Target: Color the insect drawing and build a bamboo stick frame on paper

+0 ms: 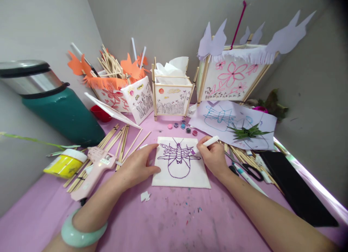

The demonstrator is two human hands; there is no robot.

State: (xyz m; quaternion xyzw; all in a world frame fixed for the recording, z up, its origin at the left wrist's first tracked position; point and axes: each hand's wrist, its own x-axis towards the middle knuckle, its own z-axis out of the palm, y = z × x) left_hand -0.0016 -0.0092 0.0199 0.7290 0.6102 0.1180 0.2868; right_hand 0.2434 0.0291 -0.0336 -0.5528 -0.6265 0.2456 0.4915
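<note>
A white square panel (198, 172) lies flat on the purple tablecloth, with an insect drawn on it in purple lines. Within my right hand (213, 157) is a white marker (211, 141) with a purple tip end, which is over the drawing's right wing. Whether the tip touches the surface I cannot tell. At the panel's left edge rests my left hand (138, 165), fingers stretched and thumb apart, touching the border. Small paint or cap pieces (183, 126) lie behind the panel.
To the left are a pink glue gun (95, 172), bundled sticks (111, 136), a yellow paint jar (65, 163) and a teal bottle (62, 110). Decorated lanterns (174, 99) stand behind. On the right lie scissors (252, 171), a black flat object (296, 186) and a sketch sheet (198, 116).
</note>
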